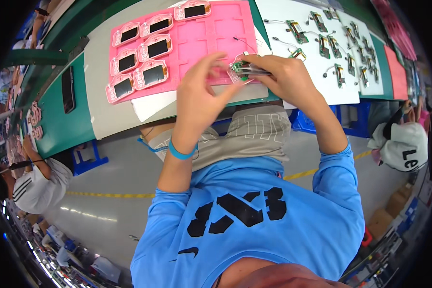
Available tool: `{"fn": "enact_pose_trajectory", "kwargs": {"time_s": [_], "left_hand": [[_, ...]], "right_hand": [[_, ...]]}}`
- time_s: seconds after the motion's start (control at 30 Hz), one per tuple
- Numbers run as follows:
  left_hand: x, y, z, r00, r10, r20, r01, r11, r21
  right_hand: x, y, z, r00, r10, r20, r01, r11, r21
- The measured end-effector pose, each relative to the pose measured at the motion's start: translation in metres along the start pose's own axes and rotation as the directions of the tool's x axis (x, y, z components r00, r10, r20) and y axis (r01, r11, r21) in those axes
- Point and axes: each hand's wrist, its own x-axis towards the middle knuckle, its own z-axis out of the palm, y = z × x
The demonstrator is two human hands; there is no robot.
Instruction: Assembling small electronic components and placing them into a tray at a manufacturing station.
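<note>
Close to me, above my lap, my two hands meet at the near edge of the tabletop (pixel 62 127). My right hand (pixel 285 79) has its fingers closed around a small green circuit board (pixel 243 70) with a thin wire on it. My left hand (pixel 199 98) is half open, and its fingertips touch the same board from the other side. I think the board could slip and fall to the floor, because it sits right over the edge. The thin wire could also snap if I pull too hard. Just behind my hands lies a pink tray (pixel 216 36) with little pink screens (pixel 144 55) in its slots. Farther right, a white sheet (pixel 293 62) holds many more green boards (pixel 333 41).
</note>
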Motion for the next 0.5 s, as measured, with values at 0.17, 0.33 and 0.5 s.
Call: {"fn": "enact_pose_trajectory", "kwargs": {"time_s": [0.17, 0.33, 0.5], "left_hand": [[-0.008, -0.022, 0.017, 0.985, 0.129, -0.116, -0.117, 0.988, 0.105], [-0.011, -0.029, 0.02, 0.994, 0.083, -0.074, -0.08, 0.996, 0.047], [-0.011, -0.029, 0.028, 0.984, 0.128, -0.12, -0.112, 0.985, 0.133]], "right_hand": [[0.002, -0.012, -0.005, 0.995, -0.023, 0.102, 0.037, 0.99, -0.138], [0.003, -0.005, 0.008, 0.997, 0.01, 0.079, -0.003, 0.996, -0.089], [0.014, -0.007, 0.001, 0.965, 0.196, 0.172, -0.211, 0.975, 0.076]]}}
